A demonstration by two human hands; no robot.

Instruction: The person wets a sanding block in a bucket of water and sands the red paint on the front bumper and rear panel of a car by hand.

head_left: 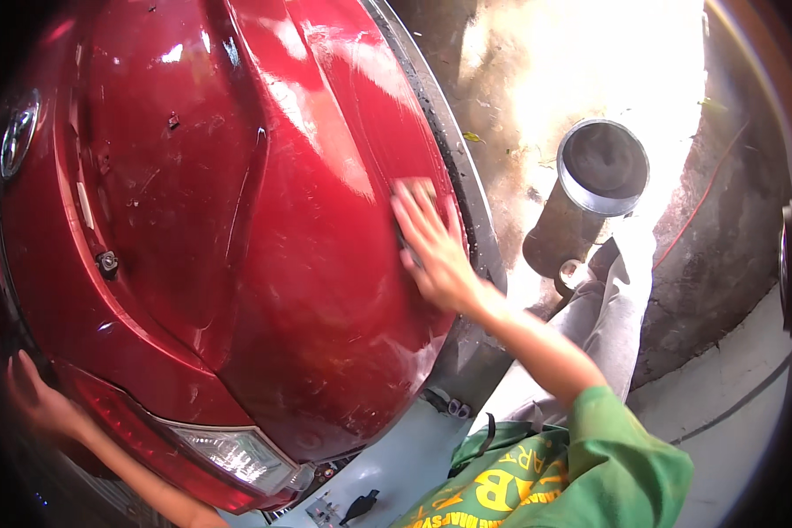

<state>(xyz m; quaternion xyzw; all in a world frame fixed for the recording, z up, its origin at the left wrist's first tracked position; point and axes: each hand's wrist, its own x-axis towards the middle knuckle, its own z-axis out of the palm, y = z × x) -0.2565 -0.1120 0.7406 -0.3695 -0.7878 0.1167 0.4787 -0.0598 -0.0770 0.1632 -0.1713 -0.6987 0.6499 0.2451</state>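
Note:
A glossy red car body (326,264) with white streaks and smears fills the left and middle. My right hand (436,251) lies on its curved bumper corner, fingers stretched over a small flat pad (420,187). Only the pad's tan end and a dark edge show beneath the palm, so its exact kind is hidden. My left hand (44,403) is at the far lower left, by the car's dark edge beyond the red-and-clear lamp (238,453). Its fingers look extended and hold nothing visible; whether it touches the car I cannot tell.
On the sunlit concrete at right stands a grey cylindrical container (603,167), dark inside. A thin red cord (704,202) runs along the floor. Black trim (484,220) borders the bumper. A small black object (361,506) lies on a pale surface below the lamp.

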